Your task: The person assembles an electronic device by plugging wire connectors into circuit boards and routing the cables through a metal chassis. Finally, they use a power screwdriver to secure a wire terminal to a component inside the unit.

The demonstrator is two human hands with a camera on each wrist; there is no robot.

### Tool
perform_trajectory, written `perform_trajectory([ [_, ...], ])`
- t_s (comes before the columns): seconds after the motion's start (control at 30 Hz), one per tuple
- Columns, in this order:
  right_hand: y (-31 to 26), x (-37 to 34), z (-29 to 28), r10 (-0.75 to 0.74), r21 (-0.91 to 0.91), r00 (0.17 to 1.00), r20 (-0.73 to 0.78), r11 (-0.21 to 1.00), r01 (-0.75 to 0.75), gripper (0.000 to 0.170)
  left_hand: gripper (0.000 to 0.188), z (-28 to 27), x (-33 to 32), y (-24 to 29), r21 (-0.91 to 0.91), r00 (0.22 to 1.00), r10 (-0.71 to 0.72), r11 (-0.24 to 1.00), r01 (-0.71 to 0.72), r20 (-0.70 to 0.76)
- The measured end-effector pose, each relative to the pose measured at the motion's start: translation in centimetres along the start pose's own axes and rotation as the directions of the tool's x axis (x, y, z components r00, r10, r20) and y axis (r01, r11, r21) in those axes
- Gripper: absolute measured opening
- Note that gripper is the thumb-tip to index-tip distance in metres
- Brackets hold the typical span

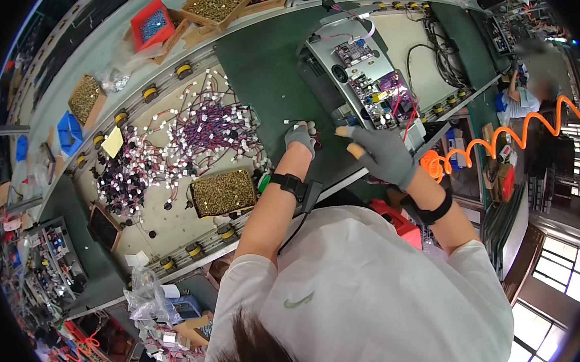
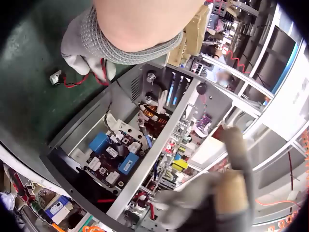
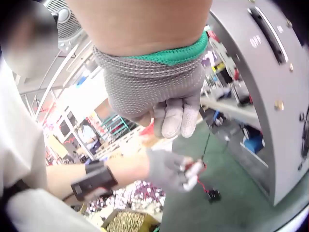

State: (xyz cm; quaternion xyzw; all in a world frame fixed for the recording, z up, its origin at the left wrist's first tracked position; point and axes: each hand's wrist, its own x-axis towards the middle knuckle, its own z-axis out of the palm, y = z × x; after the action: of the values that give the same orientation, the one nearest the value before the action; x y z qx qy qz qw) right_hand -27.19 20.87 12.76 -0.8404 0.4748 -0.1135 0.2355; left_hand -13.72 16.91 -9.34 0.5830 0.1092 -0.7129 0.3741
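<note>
Wire in left fingers, "OFF" lettering on grey panel

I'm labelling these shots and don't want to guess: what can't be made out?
- Left wrist view: details of the right hand, blurred.
- Left wrist view: part of the red wire, hidden by the left hand.
- Right wrist view: part of the grey case, cut off by the right edge.
- Head view: brass-coloured pieces, too small to identify.
</note>
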Motion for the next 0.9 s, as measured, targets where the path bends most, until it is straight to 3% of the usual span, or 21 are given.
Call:
perform_trajectory([
  [0.13,0.2,2.1,-5.3,-0.053,-0.079,0.996,-0.077,0.996,0.047,0.033,0.012,0.8,2.3,-0.3,-0.073,0.994,-0.091,0.994,0.087,-0.062],
  [0.2,0.9,3.2,-7.1,-0.045,-0.045,0.990,-0.136,0.998,0.039,0.029,0.012,1.2,3.3,-0.1,-0.108,0.995,-0.073,0.992,0.066,-0.065],
  [0.27,3.1,3.7,-8.2,-0.020,-0.094,0.995,-0.100,0.995,0.011,0.028,0.013,1.7,3.6,0.4,-0.141,0.996,-0.053,0.989,0.042,-0.072],
  [0.37,3.2,4.5,-10.0,0.038,-0.158,0.999,-0.033,0.987,-0.043,0.027,0.016,2.4,4.0,1.4,-0.257,0.996,-0.084,0.962,0.089,0.029],
  [0.47,4.1,4.8,-11.2,0.026,-0.148,0.999,-0.037,0.988,-0.031,0.031,0.013,3.1,4.3,2.3,-0.267,0.992,0.047,0.964,-0.015,0.113],
  [0.53,3.7,5.5,-11.8,0.102,-0.117,0.994,-0.024,0.988,-0.104,0.030,0.013,4.2,0.1,3.6,-0.103,0.919,0.359,0.933,-0.346,0.163],
  [0.57,3.9,5.8,-11.9,0.171,-0.088,0.985,0.000,0.982,-0.170,0.030,0.013,4.2,-0.2,3.6,-0.094,0.919,0.357,0.934,-0.345,0.168],
  [0.63,5.0,6.1,-11.3,0.219,-0.094,0.976,0.012,0.972,-0.217,0.029,0.023,4.1,-0.9,3.7,0.205,0.754,0.510,0.754,-0.623,0.414],
  [0.67,5.4,6.4,-10.9,0.216,-0.111,0.976,0.029,0.971,-0.211,0.028,0.023,4.1,-1.2,3.8,0.212,0.757,0.504,0.755,-0.620,0.417],
  [0.73,5.0,7.4,-10.3,0.251,-0.182,0.965,0.072,0.955,-0.235,0.028,0.022,4.0,-2.6,4.6,0.379,0.767,0.337,0.717,-0.585,0.547],
  [0.87,4.9,9.2,-8.6,0.313,-0.256,0.943,0.113,0.926,-0.277,0.029,0.020,4.0,-1.6,4.6,0.412,0.773,0.327,0.698,-0.586,0.544],
  [0.9,4.9,9.9,-8.1,0.325,-0.266,0.939,0.115,0.920,-0.286,0.029,0.020,4.2,-1.8,4.8,0.475,0.759,0.341,0.619,-0.626,0.555],
])
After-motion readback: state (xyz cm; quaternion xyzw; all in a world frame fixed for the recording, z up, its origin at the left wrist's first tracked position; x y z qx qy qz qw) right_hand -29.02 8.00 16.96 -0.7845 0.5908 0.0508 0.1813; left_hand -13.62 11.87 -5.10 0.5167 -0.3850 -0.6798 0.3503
